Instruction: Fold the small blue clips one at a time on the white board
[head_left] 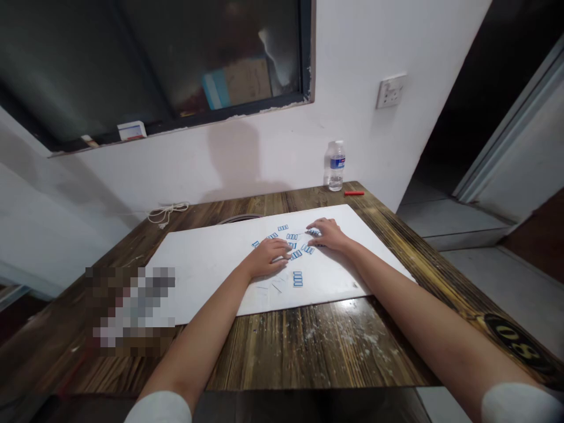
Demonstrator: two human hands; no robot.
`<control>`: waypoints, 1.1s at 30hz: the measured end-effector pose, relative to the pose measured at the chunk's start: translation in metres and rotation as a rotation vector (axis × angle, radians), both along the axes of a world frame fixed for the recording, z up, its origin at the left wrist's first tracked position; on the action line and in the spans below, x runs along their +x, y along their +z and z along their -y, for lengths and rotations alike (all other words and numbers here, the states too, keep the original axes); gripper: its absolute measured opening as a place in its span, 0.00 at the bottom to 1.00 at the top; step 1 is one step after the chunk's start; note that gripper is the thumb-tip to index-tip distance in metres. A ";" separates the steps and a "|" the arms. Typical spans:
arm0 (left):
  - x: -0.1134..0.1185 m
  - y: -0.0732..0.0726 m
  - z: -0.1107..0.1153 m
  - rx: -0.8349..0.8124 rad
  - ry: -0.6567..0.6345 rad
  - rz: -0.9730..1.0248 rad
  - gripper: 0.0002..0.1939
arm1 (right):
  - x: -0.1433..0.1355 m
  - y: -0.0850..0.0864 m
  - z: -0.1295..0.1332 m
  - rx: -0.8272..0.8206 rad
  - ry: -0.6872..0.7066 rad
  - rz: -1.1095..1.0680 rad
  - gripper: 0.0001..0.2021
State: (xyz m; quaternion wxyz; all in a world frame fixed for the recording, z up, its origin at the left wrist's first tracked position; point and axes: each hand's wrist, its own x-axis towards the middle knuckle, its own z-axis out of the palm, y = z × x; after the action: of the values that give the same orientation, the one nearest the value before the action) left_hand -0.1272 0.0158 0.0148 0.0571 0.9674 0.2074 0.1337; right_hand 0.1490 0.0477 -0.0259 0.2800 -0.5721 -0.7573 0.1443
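Several small blue-and-white rectangular pieces, too small to identify, lie scattered on a white board (198, 264). My left hand (268, 257) rests palm down at the left of the cluster, fingers spread and partly covering pieces. Across from it, my right hand (326, 234) is over the right side of the cluster with its fingers apart, near or on a piece. Between the hands sits one piece (292, 237), and another piece (298, 279) lies nearer the board's front edge. Neither hand visibly grips anything. What lies beneath the palms is hidden.
The board lies on a dark wooden table (299, 346). At the back right stand a water bottle (336, 170) and a red marker-like stick (354, 192). A white cable (165, 214) is coiled at the back left. A pixelated patch covers the board's left corner.
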 end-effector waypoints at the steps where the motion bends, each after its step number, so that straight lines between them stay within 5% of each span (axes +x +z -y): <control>1: 0.001 0.000 0.001 0.003 -0.001 -0.003 0.13 | 0.002 -0.002 -0.002 0.025 0.013 -0.023 0.20; 7: 0.012 0.004 0.012 0.011 0.014 -0.032 0.14 | 0.005 -0.008 -0.009 0.129 0.013 -0.177 0.06; 14: 0.027 0.000 0.025 -0.035 0.012 -0.154 0.32 | 0.000 -0.006 -0.005 0.123 -0.019 -0.063 0.10; 25: 0.033 0.013 0.032 -0.174 -0.159 -0.089 0.25 | -0.005 0.004 0.005 0.062 -0.056 -0.031 0.09; 28: 0.031 0.009 0.028 -0.135 -0.085 -0.033 0.24 | -0.006 0.005 0.006 0.051 -0.072 -0.037 0.11; 33: 0.021 -0.004 0.012 -0.018 0.267 0.030 0.24 | -0.009 0.009 0.011 0.052 -0.021 -0.014 0.14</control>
State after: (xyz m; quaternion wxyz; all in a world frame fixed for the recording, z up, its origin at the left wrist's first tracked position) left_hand -0.1062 0.0033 0.0108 0.0507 0.9285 0.3348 0.1525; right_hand 0.1400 0.0364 -0.0171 0.3015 -0.5717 -0.7526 0.1258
